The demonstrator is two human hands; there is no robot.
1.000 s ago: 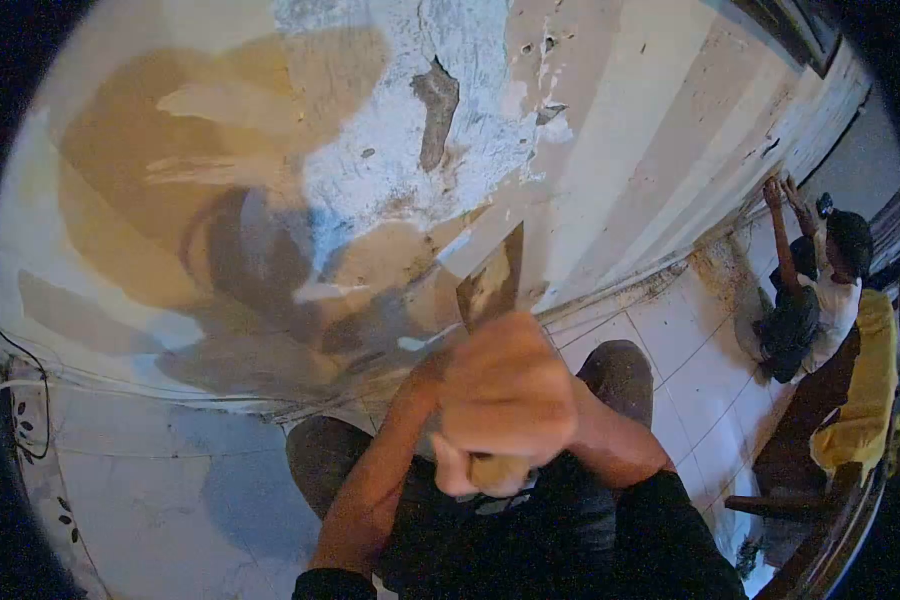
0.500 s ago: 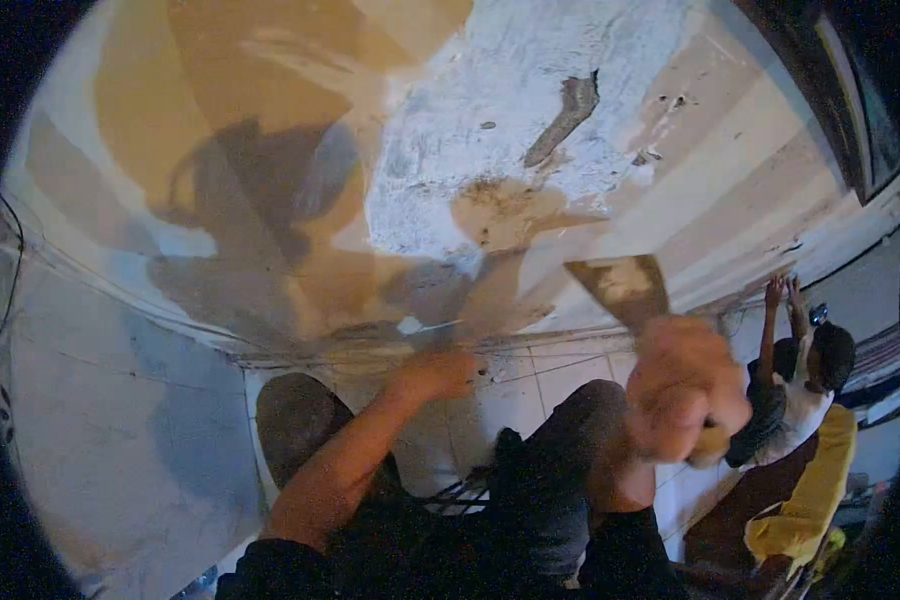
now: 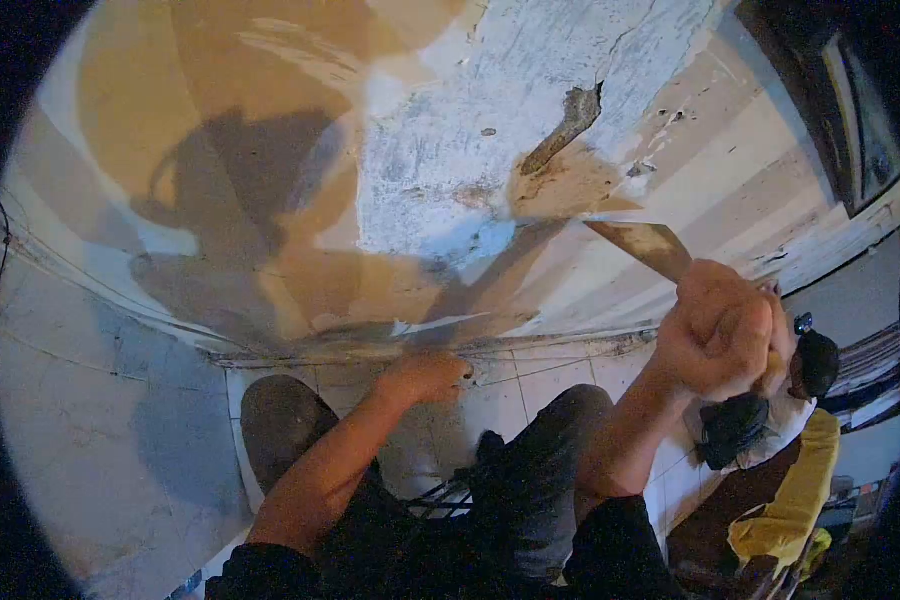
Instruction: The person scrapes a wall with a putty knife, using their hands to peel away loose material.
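My right hand (image 3: 722, 330) grips the handle of a putty knife (image 3: 642, 244), whose wide blade is laid against the wall (image 3: 450, 150) at the edge of a tan filler patch below a dark gouge (image 3: 565, 125). My left hand (image 3: 425, 378) reaches down over the floor tiles near the base of the wall, fingers curled; what it touches is unclear. My knees in dark trousers show below both arms.
Another person (image 3: 770, 410) crouches at the wall to the right, partly hidden behind my right hand. A yellow cloth (image 3: 790, 500) lies on furniture at the lower right. A dark frame (image 3: 850, 100) stands at the upper right. White floor tiles (image 3: 530, 385) run along the wall's base.
My right hand has swung with the putty knife from the centre to the right and up, bringing the blade onto the wall. My left hand left the knife and dropped towards the floor.
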